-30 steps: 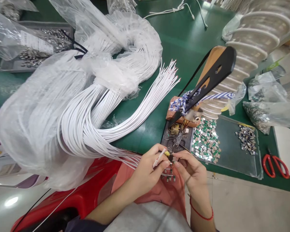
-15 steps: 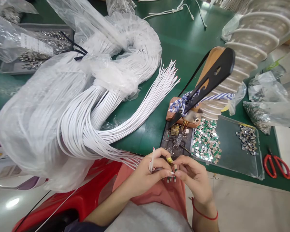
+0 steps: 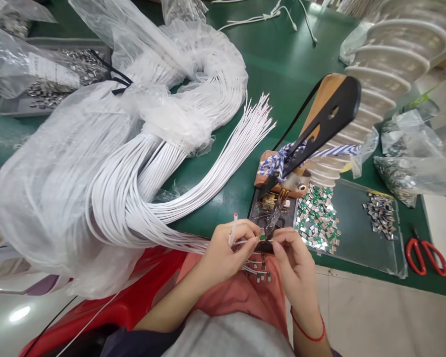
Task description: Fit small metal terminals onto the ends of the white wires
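Note:
My left hand (image 3: 226,248) is closed around white cables, one of which sticks up with a reddish tip (image 3: 233,228). At its fingertips is a small green and silver connector (image 3: 262,234), just below the soldering tip area of the clamped tool (image 3: 278,206). My right hand (image 3: 292,253) is close beside it, thumb and index finger pinched together; what they hold is too small to name. Several white cables with small connectors (image 3: 263,275) hang below the hands, over the lap.
A large bundle of white cables (image 3: 122,198) in plastic covers the left side. Right of the tool are a clear tray (image 3: 364,243) with loose connectors (image 3: 317,218) and metal shells (image 3: 381,213), red scissors (image 3: 426,255) and a ribbed hose (image 3: 386,64).
Both hands have moved slightly up, towards the tool tip. The yellow piece at the left fingertips no longer shows there, and more of the hanging cables is in sight.

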`<state>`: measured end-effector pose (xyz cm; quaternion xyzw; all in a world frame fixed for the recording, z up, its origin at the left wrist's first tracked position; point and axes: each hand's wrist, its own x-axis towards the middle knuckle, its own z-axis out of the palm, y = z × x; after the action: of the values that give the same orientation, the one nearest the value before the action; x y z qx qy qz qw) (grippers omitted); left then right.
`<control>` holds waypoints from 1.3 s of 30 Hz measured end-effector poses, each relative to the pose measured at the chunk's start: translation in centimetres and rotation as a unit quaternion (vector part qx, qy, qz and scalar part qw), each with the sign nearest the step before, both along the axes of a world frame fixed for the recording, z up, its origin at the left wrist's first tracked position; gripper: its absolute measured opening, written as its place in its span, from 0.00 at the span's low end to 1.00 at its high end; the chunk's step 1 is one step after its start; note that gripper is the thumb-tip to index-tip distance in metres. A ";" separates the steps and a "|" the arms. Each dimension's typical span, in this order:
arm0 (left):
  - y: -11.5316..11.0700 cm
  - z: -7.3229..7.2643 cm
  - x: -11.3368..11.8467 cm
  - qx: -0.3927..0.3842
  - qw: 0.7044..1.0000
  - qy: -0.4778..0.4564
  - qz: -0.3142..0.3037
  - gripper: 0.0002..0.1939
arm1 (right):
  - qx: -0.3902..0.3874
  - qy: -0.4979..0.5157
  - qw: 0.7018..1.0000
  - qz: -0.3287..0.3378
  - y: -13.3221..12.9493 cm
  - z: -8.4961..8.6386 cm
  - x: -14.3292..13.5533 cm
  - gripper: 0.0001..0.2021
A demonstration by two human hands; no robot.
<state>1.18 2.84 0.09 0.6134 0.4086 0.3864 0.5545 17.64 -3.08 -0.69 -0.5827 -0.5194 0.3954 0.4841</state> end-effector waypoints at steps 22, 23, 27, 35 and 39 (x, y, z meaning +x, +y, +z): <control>-0.1 -0.2 0.3 -0.077 0.992 -0.091 0.038 0.12 | 0.059 -0.004 0.998 -0.014 0.3 0.0 -0.7 0.10; -0.2 -0.2 0.2 -0.075 0.993 -0.084 0.040 0.12 | 0.053 -0.001 0.998 -0.019 0.2 -0.1 -0.7 0.09; -0.3 -0.5 0.1 -0.063 0.995 -0.066 0.046 0.12 | 0.045 0.006 0.999 -0.023 0.1 -0.7 -0.8 0.10; -0.1 -0.2 0.3 -0.019 0.997 -0.057 0.050 0.13 | 0.068 -0.006 0.997 -0.028 0.6 -0.2 -1.0 0.10; -0.1 -0.1 0.3 -0.009 0.997 -0.054 0.046 0.13 | 0.075 -0.015 0.997 -0.022 0.7 0.4 -0.9 0.09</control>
<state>1.45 2.74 -0.01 0.5675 0.4089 0.4403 0.5629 16.70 -2.34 -0.31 -0.5617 -0.5420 0.3361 0.5270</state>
